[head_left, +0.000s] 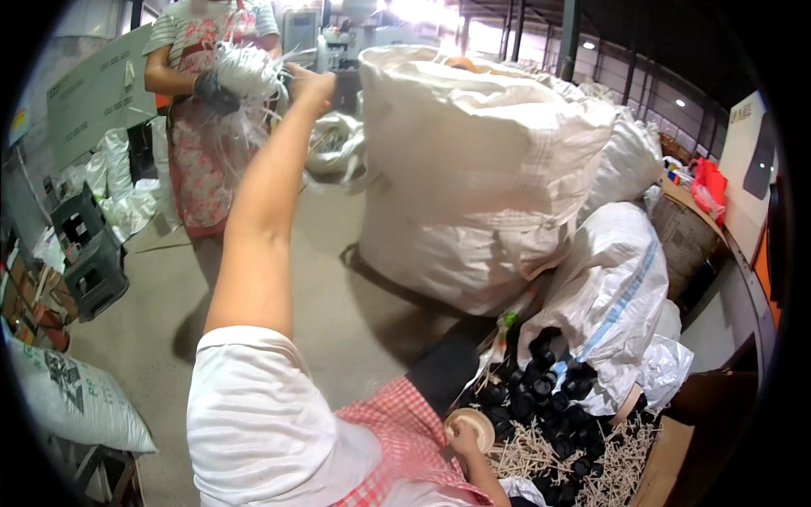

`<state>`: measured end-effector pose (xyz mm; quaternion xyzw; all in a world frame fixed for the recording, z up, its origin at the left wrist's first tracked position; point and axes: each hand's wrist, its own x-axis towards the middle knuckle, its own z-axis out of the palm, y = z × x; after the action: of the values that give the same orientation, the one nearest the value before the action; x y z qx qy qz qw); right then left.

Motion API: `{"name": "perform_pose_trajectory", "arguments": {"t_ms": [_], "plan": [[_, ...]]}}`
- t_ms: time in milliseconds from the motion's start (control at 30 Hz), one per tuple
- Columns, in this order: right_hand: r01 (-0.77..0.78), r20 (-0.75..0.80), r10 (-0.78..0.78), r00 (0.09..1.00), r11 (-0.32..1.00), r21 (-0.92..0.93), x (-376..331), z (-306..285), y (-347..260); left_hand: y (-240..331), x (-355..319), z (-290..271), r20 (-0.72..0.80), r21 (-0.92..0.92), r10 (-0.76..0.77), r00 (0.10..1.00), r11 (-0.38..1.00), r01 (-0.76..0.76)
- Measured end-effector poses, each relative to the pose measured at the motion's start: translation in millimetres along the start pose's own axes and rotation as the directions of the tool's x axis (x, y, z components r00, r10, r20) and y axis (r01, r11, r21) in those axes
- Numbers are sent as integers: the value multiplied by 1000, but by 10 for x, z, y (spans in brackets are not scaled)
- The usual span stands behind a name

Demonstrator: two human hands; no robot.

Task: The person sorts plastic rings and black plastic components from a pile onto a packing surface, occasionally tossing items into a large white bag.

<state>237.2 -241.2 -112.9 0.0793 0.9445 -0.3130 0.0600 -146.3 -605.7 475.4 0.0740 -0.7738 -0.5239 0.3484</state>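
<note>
"Watching remotely, I see the left hand (312, 89) outstretched beside the white strand bundle (249, 71). Gripping?"

"I can't tell; its fingers are at the loose ends. A co-worker's dark glove (216, 92) holds the bundle."

"And the right hand (463, 440)?"

"Low down, at the rim of the beige dish (484, 422), beside the black parts (541, 387). I can't tell its grip either."

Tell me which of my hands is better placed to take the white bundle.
Probably your left: the left hand is stretched out close beside the bundle in the co-worker's gloved hand, while the right hand is low down at the bowl.
</note>
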Motion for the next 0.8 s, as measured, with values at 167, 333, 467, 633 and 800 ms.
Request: {"name": "perform_pose_trajectory", "arguments": {"t_ms": [167,333,467,633,800], "plan": [[149,-158,-134,978,985,86,-86,99,187,-796,359,-239,174,341,-198,965,931,130],[143,-406,-37,913,962,233,-115,27,-220,-1089,548,-376,135,470,213,968,846,-252],[51,-643,15,766,995,84,-164,-165,-97,-1273,-834,504,729,71,50,683,986,-148],[-175,-283,178,943,984,34,-257,-170,-158,-920,-2140,622,815,-288,378,440,922,-259],[-67,-264,74,962,997,33,-382,-23,-97,-393,-2527,416,603,-494,785,138,503,-709]]}}
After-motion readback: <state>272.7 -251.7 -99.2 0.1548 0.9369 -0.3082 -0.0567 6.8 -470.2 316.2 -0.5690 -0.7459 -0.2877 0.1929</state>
